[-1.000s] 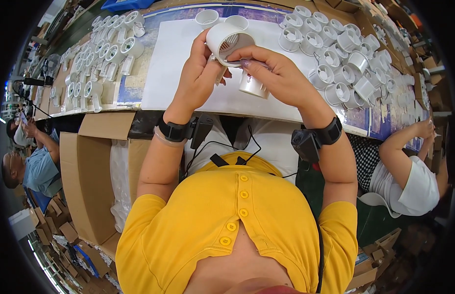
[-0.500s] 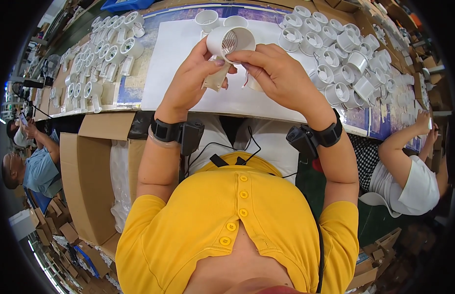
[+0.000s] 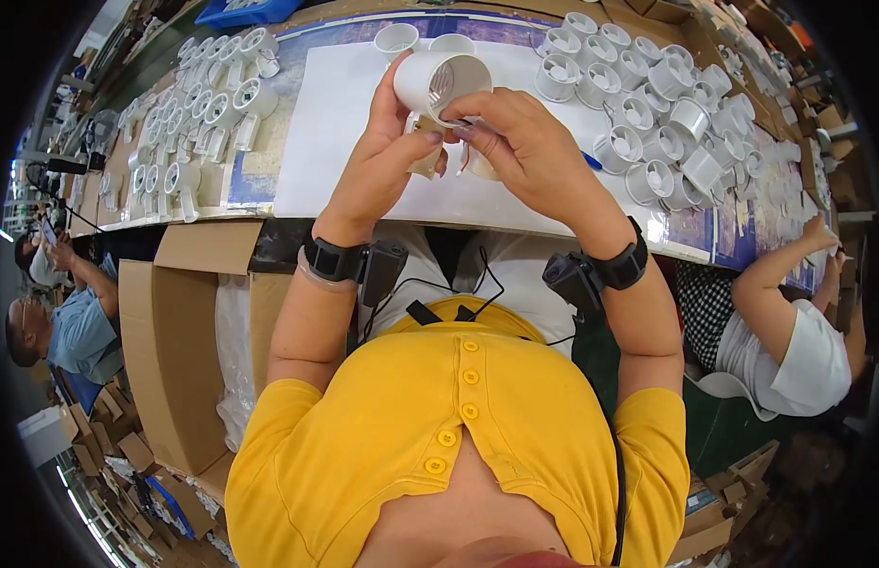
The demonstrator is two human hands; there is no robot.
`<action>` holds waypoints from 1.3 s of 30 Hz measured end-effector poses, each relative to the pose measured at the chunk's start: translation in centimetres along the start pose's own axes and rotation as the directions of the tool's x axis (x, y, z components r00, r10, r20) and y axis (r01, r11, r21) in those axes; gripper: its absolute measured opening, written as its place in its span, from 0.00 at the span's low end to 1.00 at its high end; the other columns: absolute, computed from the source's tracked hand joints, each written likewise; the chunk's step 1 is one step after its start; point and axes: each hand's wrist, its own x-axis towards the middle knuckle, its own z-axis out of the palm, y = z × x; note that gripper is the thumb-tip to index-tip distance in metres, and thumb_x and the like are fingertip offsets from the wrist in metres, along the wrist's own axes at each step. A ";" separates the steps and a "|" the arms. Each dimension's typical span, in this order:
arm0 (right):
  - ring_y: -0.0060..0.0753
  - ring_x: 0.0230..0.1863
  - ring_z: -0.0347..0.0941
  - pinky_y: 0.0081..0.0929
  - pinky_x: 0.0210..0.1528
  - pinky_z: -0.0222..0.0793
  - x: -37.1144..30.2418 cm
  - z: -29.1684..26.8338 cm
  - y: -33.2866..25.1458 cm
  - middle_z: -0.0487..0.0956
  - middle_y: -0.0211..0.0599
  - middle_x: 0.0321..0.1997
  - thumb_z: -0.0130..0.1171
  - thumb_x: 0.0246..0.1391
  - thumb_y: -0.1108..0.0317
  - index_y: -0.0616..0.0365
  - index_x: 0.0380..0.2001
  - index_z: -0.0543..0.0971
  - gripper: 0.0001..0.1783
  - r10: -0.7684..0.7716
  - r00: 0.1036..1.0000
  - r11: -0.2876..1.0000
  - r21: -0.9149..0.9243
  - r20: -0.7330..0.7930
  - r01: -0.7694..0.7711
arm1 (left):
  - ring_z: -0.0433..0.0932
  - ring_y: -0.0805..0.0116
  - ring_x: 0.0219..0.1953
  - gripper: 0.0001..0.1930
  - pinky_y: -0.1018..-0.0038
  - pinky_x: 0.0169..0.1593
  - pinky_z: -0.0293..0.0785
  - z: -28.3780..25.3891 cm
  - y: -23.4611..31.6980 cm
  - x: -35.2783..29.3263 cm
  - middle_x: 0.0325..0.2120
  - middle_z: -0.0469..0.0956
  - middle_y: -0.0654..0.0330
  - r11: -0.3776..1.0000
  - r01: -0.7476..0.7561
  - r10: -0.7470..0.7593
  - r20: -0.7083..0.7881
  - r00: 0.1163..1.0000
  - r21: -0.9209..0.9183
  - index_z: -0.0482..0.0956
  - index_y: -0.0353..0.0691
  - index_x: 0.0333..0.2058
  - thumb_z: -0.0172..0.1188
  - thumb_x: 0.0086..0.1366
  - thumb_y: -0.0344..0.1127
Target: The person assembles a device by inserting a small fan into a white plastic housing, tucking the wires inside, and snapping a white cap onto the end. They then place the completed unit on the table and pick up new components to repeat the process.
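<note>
At the left edge, a seated person in a blue shirt [image 3: 82,329]; next, an open cardboard box [image 3: 182,364]. White ringed parts with handles [image 3: 222,107] stand in rows on the worktop [image 3: 255,178], upper left. At upper centre, the left hand [image 3: 378,159] curls around the left side of a white cylinder [image 3: 418,83], its open end facing right; the right hand [image 3: 526,150] pinches at the lower rim, thumb against forefinger. Upper right, white cylinders [image 3: 687,117] sit crowded together.
</note>
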 end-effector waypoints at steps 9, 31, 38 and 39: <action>0.41 0.42 0.69 0.32 0.43 0.67 -0.1 0.2 -0.4 0.76 0.36 0.37 0.55 0.56 0.72 0.44 0.53 0.75 0.20 -0.017 1.000 0.994 -0.103 0.025 0.019 | 0.71 0.70 0.44 0.36 0.73 0.36 0.73 -0.3 -0.8 -0.2 0.56 0.62 0.57 0.996 -0.010 0.012 -0.024 1.000 0.086 0.43 0.44 0.67 0.50 0.65 0.27; 0.42 0.57 0.64 0.34 0.58 0.59 1.1 -0.2 -0.9 0.71 0.36 0.55 0.72 0.35 0.70 0.45 0.29 0.84 0.13 -0.376 0.895 0.915 -0.248 -0.241 0.318 | 0.74 0.70 0.44 0.31 0.73 0.36 0.74 -1.0 -0.3 0.3 0.52 0.67 0.60 0.994 -0.107 0.107 -0.037 0.994 0.007 0.52 0.44 0.65 0.54 0.66 0.31; 0.33 0.45 0.68 0.25 0.45 0.65 1.3 0.6 -0.4 0.76 0.28 0.46 0.71 0.35 0.74 0.44 0.31 0.83 0.16 -0.168 0.905 0.974 0.075 -0.391 0.213 | 0.75 0.67 0.45 0.33 0.71 0.38 0.77 -1.1 0.0 -0.2 0.54 0.65 0.58 0.985 -0.174 0.174 0.021 0.985 -0.016 0.49 0.43 0.65 0.53 0.66 0.30; 0.33 0.45 0.68 0.25 0.45 0.65 1.3 0.5 -0.4 0.76 0.28 0.46 0.71 0.35 0.74 0.44 0.31 0.83 0.16 -0.171 0.905 0.973 0.077 -0.389 0.217 | 0.75 0.66 0.45 0.33 0.71 0.38 0.78 -1.1 -0.2 -0.1 0.54 0.65 0.58 0.980 -0.196 0.196 0.016 0.981 0.029 0.48 0.43 0.65 0.53 0.66 0.29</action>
